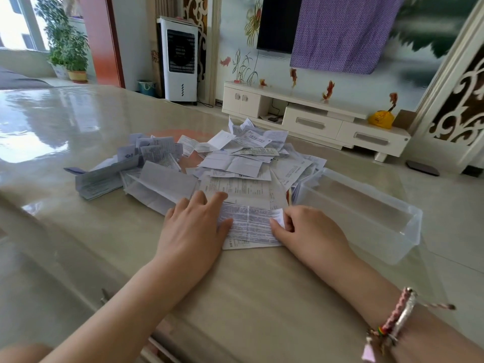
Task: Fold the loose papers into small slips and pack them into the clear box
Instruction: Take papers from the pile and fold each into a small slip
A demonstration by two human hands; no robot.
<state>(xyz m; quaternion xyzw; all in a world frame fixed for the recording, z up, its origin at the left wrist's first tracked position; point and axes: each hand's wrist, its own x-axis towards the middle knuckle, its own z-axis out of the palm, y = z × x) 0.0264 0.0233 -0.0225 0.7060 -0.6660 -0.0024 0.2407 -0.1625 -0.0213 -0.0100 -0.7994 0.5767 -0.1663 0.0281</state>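
Glossy table, paper between hands

Both hands on printed paper beside clear box.

The glossy beige table carries a printed paper sheet lying flat between the left hand and the right hand, both of which rest on it. A loose paper pile lies just beyond the fingertips. A clear box stands open-topped immediately right of the right hand, and folded slips lie to the far left of the left hand.
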